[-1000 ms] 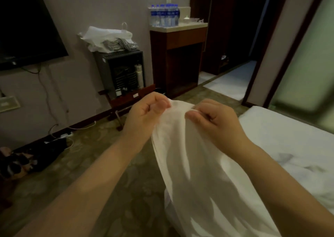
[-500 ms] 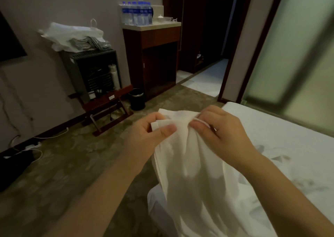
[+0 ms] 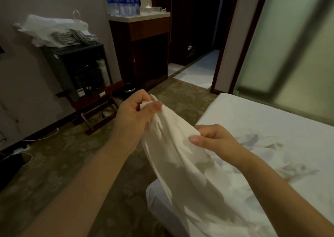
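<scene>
The left hand [image 3: 134, 113] pinches a gathered corner of the white sheet [image 3: 182, 164] between thumb and curled fingers, and the right hand [image 3: 215, 139] pinches its edge lower and nearer, probably to find and spread that edge. The sheet hangs long-axis downward over the mattress [image 3: 271, 124], its near-left corner below.

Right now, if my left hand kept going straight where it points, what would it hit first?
Probably the cabinet, across the carpet, though depth is unclear. The left hand grips the sheet, which would go along.
</scene>
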Tool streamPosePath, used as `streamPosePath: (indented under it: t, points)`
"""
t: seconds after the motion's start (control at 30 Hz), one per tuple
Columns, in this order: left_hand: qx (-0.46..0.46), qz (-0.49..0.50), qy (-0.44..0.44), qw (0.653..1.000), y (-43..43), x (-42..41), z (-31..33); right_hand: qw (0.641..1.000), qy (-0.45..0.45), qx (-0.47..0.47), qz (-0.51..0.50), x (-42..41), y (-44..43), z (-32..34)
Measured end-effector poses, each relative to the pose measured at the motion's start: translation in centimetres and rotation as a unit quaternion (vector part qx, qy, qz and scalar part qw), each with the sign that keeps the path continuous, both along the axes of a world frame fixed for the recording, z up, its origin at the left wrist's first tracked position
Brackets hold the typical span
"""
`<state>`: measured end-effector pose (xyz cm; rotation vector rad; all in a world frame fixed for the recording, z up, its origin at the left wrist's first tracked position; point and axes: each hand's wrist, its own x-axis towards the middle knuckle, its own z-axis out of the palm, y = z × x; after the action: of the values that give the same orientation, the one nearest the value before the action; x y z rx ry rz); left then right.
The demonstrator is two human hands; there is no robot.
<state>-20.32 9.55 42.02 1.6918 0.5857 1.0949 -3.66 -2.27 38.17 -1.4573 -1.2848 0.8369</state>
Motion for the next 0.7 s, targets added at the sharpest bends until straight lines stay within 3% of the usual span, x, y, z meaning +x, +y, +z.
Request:
streamPosePath:
  t: [0.1, 0.23, 0.4, 0.5, 0.6, 0.7]
  points:
    - [0.014, 0.029, 0.004, 0.999, 0.7, -0.1, -0.5, 0.994, -0.016, 0.058, -0.095, 0.2, 1.1, 0.0]
    - [0.018, 0.063, -0.019, 0.998, 3.8, 2.2, 0.8, 0.954, -0.179, 0.155, -0.183, 1.0, 3.1, 3.6]
    - [0.082, 0.022, -0.027, 0.996, 10.8, 13.8, 11.8, 0.908, -0.29, 0.135, -0.272, 10.0, 8.1, 15.9]
    - [0.152, 0.037, -0.066, 0.985, 11.9, 21.9, 22.9, 0.837, -0.404, 0.161, -0.333, 16.5, 8.5, 28.0]
    - [0.22, 0.043, -0.148, 0.963, 9.5, 27.5, 34.8, 0.728, -0.511, 0.215, -0.405, 19.8, 5.4, 40.7]
    - [0.256, 0.012, -0.236, 0.937, 5.6, 29.9, 45.5, 0.632, -0.543, 0.293, -0.469, 20.4, 1.0, 50.5]
